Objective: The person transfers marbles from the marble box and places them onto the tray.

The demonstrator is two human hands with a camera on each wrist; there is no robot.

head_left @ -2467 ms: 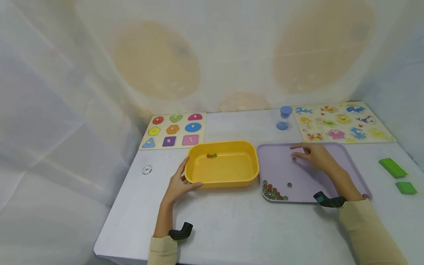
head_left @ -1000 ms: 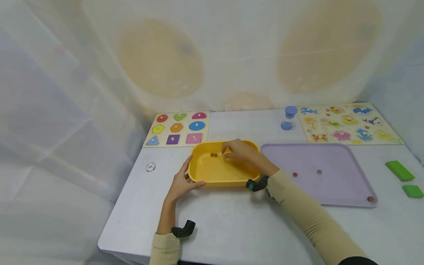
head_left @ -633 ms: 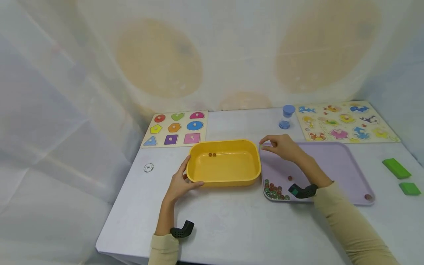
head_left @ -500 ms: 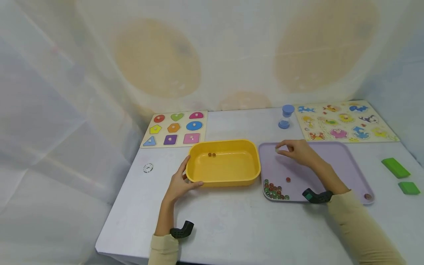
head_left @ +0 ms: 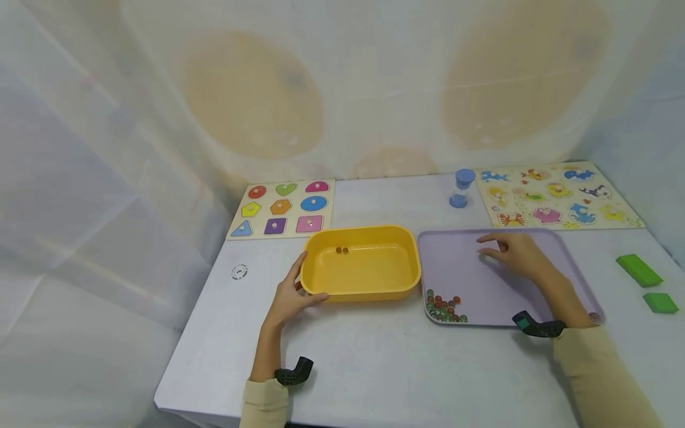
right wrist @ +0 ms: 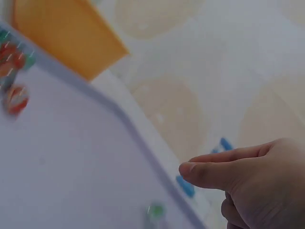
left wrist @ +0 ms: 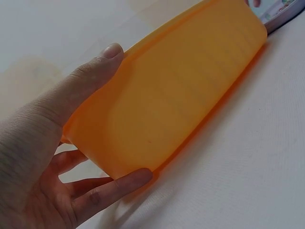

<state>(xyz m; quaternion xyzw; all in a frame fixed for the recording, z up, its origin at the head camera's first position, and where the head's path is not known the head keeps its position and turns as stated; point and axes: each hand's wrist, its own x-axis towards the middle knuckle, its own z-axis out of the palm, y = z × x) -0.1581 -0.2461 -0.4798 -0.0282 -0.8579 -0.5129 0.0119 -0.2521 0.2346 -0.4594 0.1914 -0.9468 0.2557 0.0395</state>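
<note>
My left hand [head_left: 287,300] grips the left end of the yellow plastic basin [head_left: 382,276], thumb along the near side, fingers around the end. Two reddish marbles [head_left: 342,251] sit inside it. My right hand [head_left: 514,251] hovers over the lilac tray [head_left: 471,238], thumb and forefinger apart and nothing pinched. Just below the thumb is a green marble [head_left: 481,257]; the right wrist view shows this green marble [right wrist: 156,210] blurred, apart from the fingertips. Several red and green marbles [head_left: 441,307] cluster in the tray's near left corner.
A shape puzzle board [head_left: 280,208] lies behind the basin on the left, an animal puzzle board [head_left: 556,196] at the back right. Between them stands a blue-capped sand timer [head_left: 461,187]. Green blocks [head_left: 638,270] lie far right; a round marker [head_left: 239,272] lies left.
My right hand took the green marble from the basin, moved right over the tray and let it go. A red marble shifted toward the corner cluster. My left hand stays on the basin.
</note>
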